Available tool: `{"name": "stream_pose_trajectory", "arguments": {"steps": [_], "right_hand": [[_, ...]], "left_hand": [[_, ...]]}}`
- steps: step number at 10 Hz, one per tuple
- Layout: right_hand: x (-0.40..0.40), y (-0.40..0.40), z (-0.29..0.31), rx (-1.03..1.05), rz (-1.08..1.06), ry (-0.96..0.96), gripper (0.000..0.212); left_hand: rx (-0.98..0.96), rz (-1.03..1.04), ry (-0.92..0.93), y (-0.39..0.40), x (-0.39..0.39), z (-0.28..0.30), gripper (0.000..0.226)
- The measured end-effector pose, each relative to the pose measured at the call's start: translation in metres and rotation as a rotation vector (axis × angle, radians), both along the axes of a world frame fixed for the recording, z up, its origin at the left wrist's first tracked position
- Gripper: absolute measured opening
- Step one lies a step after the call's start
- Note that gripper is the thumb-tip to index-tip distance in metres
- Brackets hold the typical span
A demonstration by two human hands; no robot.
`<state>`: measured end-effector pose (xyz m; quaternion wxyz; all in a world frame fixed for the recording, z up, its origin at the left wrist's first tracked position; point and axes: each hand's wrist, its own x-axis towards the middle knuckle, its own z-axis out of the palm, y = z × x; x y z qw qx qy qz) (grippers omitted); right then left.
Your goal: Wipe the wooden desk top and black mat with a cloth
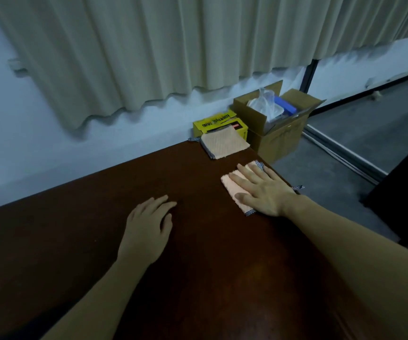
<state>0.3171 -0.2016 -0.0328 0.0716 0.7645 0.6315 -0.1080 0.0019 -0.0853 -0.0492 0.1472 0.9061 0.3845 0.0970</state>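
Observation:
The dark wooden desk top (80,241) fills the lower half of the head view. My right hand (262,190) lies flat with straight fingers on a peach cloth (232,190) with a dark patterned border, near the desk's right edge. My left hand (149,224) rests palm down on the bare wood to the left of it, fingers relaxed, holding nothing. A second peach cloth (225,144) lies flat at the far right corner of the desk. No black mat is in view.
Beyond the desk's far corner, on the grey floor, stand a yellow box (212,122) and an open cardboard box (276,133) holding plastic bags. Beige curtains (173,45) hang over the pale wall behind. A dark object (404,192) stands at the right.

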Motion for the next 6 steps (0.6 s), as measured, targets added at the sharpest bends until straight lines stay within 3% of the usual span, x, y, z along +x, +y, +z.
{"name": "stream_pose_trajectory", "arguments": {"steps": [3, 6], "right_hand": [[0.017, 0.048, -0.004, 0.033, -0.006, 0.025, 0.079], [0.009, 0.048, 0.011, -0.116, -0.022, 0.056, 0.068]], "left_hand": [[-0.089, 0.021, -0.025, -0.002, -0.002, 0.005, 0.04], [-0.153, 0.016, 0.012, -0.004, -0.002, 0.015, 0.043]]}}
